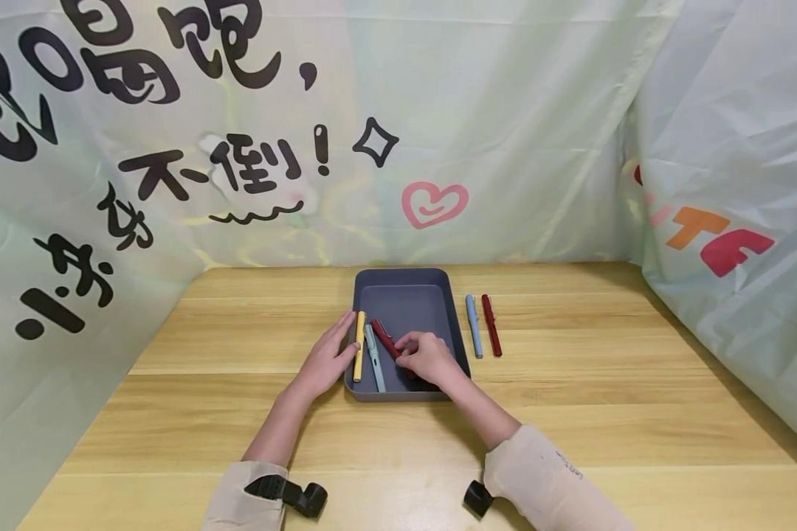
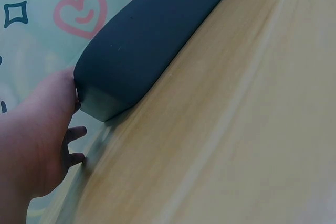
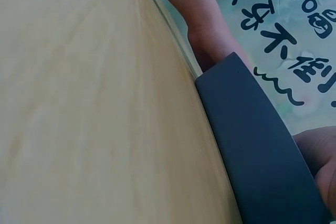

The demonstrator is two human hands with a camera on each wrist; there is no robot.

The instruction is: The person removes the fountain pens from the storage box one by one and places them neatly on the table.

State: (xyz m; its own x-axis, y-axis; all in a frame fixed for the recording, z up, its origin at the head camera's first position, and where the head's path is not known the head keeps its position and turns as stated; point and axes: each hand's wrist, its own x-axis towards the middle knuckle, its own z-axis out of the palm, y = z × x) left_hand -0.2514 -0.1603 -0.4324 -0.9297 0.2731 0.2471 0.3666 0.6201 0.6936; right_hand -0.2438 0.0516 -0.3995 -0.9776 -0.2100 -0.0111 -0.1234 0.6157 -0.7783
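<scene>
A dark grey tray point(image 1: 402, 279) lies on the wooden table. My left hand point(image 1: 325, 360) rests along its left wall, fingers straight and the thumb over the rim, close to a yellow pen point(image 1: 359, 358). Beside that pen lies a light teal pen point(image 1: 374, 354), its lower end toward the near wall. Inside the tray, my right hand point(image 1: 430, 360) pinches a dark red pen point(image 1: 382, 336), which slants with its upper end near the teal one. In the left wrist view the tray's outer wall point(image 2: 142, 40) hides most of the contents; the right wrist view shows no pen.
Right of the tray, a blue pen point(image 1: 474, 328) and another dark red pen point(image 1: 491, 326) lie side by side on the table point(image 1: 571, 413). Printed cloth point(image 1: 505, 133) hangs behind and along both sides of the table.
</scene>
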